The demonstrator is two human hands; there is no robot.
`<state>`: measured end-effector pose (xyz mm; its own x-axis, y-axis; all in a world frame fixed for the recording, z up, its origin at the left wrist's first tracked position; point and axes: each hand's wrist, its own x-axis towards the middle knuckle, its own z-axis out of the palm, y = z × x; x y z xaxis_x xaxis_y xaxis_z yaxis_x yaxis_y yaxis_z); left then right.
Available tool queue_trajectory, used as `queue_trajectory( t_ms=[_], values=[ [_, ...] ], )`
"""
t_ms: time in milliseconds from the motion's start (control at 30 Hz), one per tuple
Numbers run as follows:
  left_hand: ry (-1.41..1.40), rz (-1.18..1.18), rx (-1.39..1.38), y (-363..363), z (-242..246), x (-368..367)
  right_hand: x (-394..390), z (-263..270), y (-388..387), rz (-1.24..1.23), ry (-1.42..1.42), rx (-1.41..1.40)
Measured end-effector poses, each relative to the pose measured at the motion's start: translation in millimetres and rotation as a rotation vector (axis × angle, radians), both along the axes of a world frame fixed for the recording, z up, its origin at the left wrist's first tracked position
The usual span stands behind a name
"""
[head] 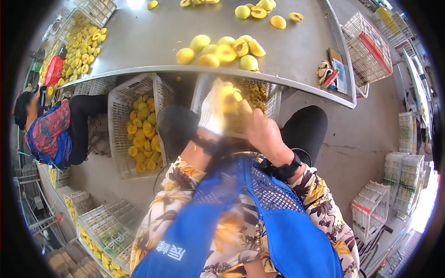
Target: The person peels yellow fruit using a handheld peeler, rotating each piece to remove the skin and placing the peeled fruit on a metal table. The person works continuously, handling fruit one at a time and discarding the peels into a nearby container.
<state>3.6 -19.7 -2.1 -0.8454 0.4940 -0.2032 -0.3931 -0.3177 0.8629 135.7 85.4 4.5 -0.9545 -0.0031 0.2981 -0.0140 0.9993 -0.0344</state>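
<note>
My left hand (212,111), in a white knit glove, holds a yellow peach piece (230,99) above a crate. My bare right hand (263,133) is close against the fruit, its fingers curled. Blur hides whether a small tool is in it. Below my hands, a white plastic crate (274,102) holds many brown peach pits (255,91). Just beyond, whole and halved peaches (226,52) lie in a group at the near edge of the metal table (139,45). To my left, another white plastic crate (116,139) contains yellow peach halves (142,139).
More peaches (259,13) lie farther back. A cloth (324,71) and a red-wrapped item (331,78) rest at the table's right corner. A seated person (50,135) works at left beside piled peach halves (81,48). Crates (370,212) stand on the floor at right.
</note>
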Motion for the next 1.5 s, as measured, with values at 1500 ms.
queue_trajectory(
  t_ms=[1500],
  values=[
    [-0.414,0.192,0.085,-2,42,-8,-10,38,1,0.088,-0.594,-2.426]
  ],
)
